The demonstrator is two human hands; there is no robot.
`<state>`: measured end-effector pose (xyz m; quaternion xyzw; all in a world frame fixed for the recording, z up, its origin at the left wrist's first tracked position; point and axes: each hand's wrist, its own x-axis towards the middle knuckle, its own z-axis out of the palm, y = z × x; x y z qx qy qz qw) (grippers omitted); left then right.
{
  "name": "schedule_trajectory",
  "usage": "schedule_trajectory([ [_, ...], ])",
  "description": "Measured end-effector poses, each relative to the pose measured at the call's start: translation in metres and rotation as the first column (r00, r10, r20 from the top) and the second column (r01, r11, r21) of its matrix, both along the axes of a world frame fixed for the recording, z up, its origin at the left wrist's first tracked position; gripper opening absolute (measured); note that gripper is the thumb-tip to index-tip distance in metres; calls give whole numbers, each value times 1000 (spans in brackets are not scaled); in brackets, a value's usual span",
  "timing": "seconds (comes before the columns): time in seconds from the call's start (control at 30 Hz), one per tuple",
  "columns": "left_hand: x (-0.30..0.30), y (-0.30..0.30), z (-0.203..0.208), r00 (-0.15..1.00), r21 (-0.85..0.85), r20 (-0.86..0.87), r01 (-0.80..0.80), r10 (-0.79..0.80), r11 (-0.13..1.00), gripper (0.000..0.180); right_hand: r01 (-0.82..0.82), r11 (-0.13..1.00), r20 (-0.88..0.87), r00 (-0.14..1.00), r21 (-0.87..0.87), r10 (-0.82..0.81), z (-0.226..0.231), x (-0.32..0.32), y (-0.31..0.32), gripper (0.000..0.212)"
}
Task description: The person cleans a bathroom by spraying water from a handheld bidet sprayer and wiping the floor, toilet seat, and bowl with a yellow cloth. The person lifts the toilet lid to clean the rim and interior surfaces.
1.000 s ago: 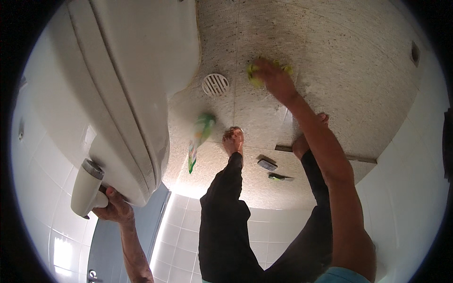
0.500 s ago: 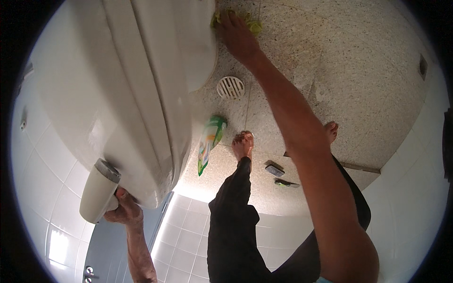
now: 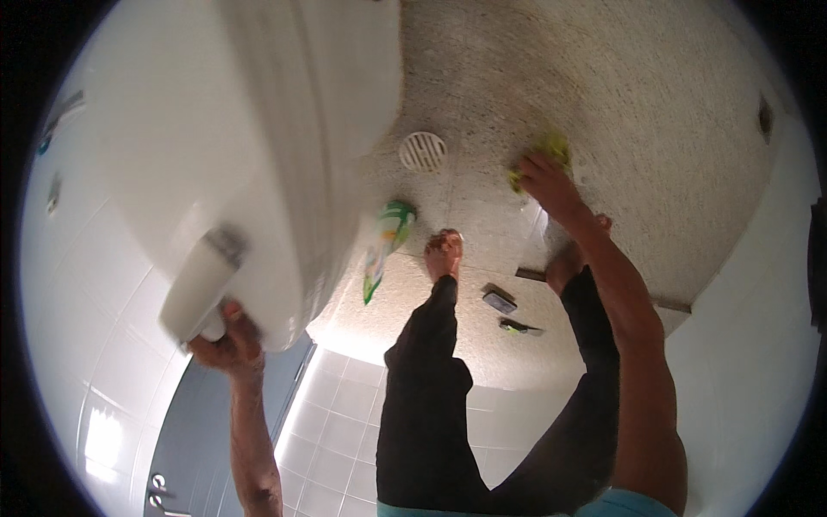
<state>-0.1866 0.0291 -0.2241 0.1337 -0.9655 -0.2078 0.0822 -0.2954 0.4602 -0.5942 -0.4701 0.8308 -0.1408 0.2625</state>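
My left hand (image 3: 228, 340) is closed round the short handle of a cream hair-dryer-shaped device (image 3: 205, 280), its grey ribbed end beside the large white fixture (image 3: 258, 241). Motion blurs the device, and I cannot tell its exact kind. On the speckled floor (image 3: 482, 112), my right hand (image 3: 547, 185) presses a yellow-green cloth (image 3: 554, 151), fingers bunched over it. Cloth shows on both sides of the fingers. A wet-looking shine lies just below that hand.
A round slotted drain cover (image 3: 423, 152) sits near the fixture. Close to my left foot (image 3: 444, 250) lies a green and white pouch (image 3: 389, 246). Behind my feet are a small grey brush-like block (image 3: 500, 300) and a dark slim item (image 3: 519, 327). A grey door (image 3: 215, 431) stands at lower left.
My right hand and the cloth have moved from beside the white fixture to the right and nearer my feet. My left hand has risen slightly, and the device has tilted to the right.
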Motion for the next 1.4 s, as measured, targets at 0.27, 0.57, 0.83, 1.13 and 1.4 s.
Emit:
schedule_trajectory([
  [0.27, -48, 20, 7, 997, -147, 2, 82, -83, 986, 47, 899, 342, 769, 10, 273, -639, 101, -40, 29, 16],
  [0.57, -43, 19, 15, 996, -107, 93, 12, -2, 994, 49, 827, -237, 860, -493, 510, 129, 283, -110, -124, 30],
  [0.83, -47, 25, 14, 998, -95, 61, 19, -13, 995, 51, 874, -21, 765, -414, 486, 493, 208, -67, -61, 42],
  [1.13, -52, 24, 16, 997, -191, 32, 80, -76, 978, 51, 758, -324, 784, -617, 567, -70, 219, -48, -41, 30],
  [1.4, -50, 23, 17, 996, -214, 44, 88, -80, 973, 49, 962, -144, 947, -257, 232, -193, 305, -89, -123, 46],
])
